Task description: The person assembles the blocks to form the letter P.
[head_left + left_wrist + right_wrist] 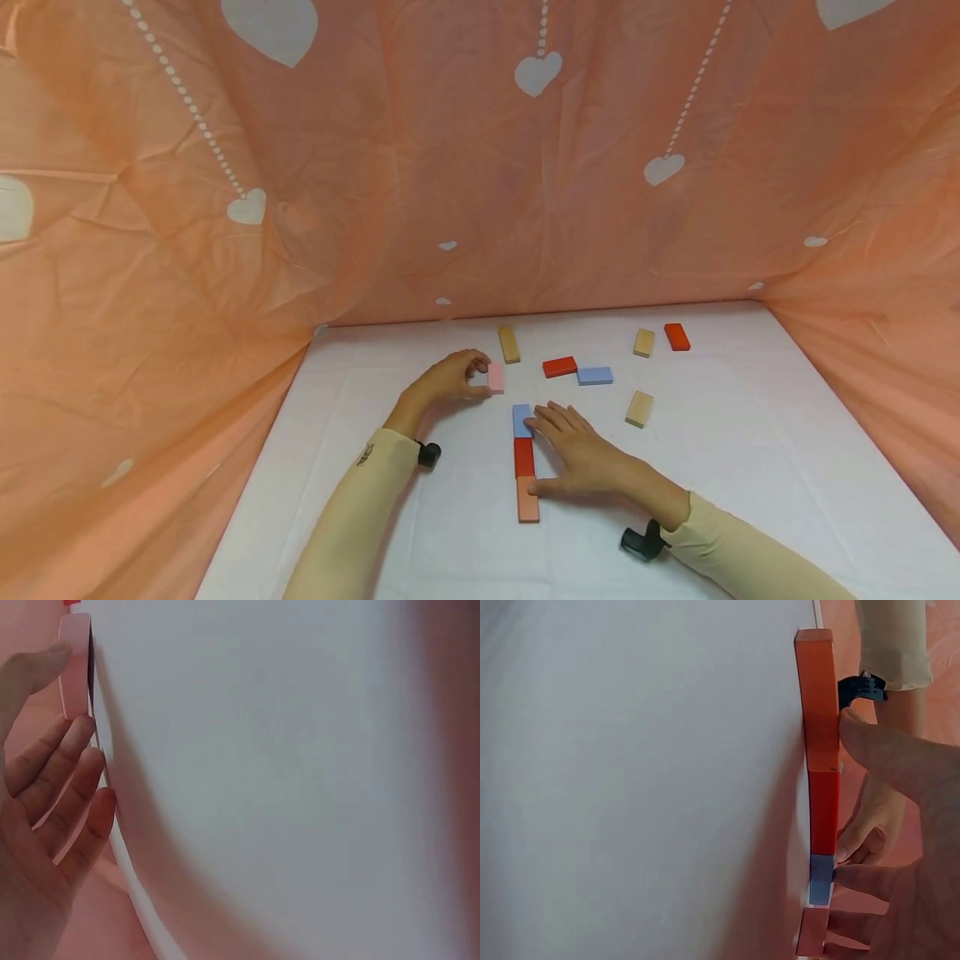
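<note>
A pink block (496, 378) is pinched at its ends between the thumb and fingertips of my left hand (452, 375). The same pink block (76, 666) appears upper left in the left wrist view. Nearer me, an orange block (528, 500), a red block (524, 457) and a blue block (521, 421) lie end to end in a straight row. My right hand (588, 458) is spread along the row's right side. Its thumb touches the orange block (819, 705) and a fingertip touches the blue block (822, 879); the fingers are fairly straight.
Beyond the hands lie a wooden block (509, 344), a red block (559, 367) and a blue block (595, 376) that touch or nearly touch. Further right are two wooden blocks (640, 409) and another red block (677, 337). An orange curtain (480, 167) surrounds the white table (750, 467).
</note>
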The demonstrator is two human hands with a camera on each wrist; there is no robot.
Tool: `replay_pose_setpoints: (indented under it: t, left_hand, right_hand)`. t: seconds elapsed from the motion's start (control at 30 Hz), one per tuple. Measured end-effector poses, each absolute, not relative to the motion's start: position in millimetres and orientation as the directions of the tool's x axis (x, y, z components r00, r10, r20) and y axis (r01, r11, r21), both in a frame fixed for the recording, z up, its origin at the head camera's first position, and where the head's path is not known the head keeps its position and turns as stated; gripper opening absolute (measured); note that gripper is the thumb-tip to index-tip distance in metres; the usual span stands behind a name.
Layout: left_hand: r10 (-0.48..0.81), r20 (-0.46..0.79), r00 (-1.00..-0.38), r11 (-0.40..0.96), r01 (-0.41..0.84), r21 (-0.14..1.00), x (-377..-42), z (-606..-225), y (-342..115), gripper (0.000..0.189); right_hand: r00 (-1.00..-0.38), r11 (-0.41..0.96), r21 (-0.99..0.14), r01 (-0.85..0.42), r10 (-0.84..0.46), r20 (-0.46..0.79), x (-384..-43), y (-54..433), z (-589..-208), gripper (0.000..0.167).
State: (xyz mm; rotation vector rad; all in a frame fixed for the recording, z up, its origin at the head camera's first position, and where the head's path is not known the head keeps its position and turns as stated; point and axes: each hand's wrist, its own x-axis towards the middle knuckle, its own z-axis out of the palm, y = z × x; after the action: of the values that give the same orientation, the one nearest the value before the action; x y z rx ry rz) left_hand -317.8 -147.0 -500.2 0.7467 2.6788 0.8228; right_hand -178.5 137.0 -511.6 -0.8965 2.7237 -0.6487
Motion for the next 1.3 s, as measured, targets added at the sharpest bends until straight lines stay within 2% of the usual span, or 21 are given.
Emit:
replay_pose_setpoints:
  t: [0.43,0.87,1.3]
  left_hand:
    - [0.560,-0.089,-0.824,0.701,0.414,0.580,-310,-498,-131,0.050]
    - [0.574,-0.139,-0.807,0.712,0.408,0.571,-309,-497,-114,0.056]
    - [0.606,-0.135,-0.784,0.710,0.455,0.538,-306,-492,-108,0.048]
  right_hand:
    - [-0.800,0.725,-0.477,-0.497,-0.595,-0.071,-178,137,-512,0.103]
    - [-0.800,0.718,-0.488,-0.497,-0.597,-0.064,-178,137,-510,0.102]
    - [-0.800,0.719,-0.487,-0.495,-0.596,-0.067,-179,137,-511,0.103]
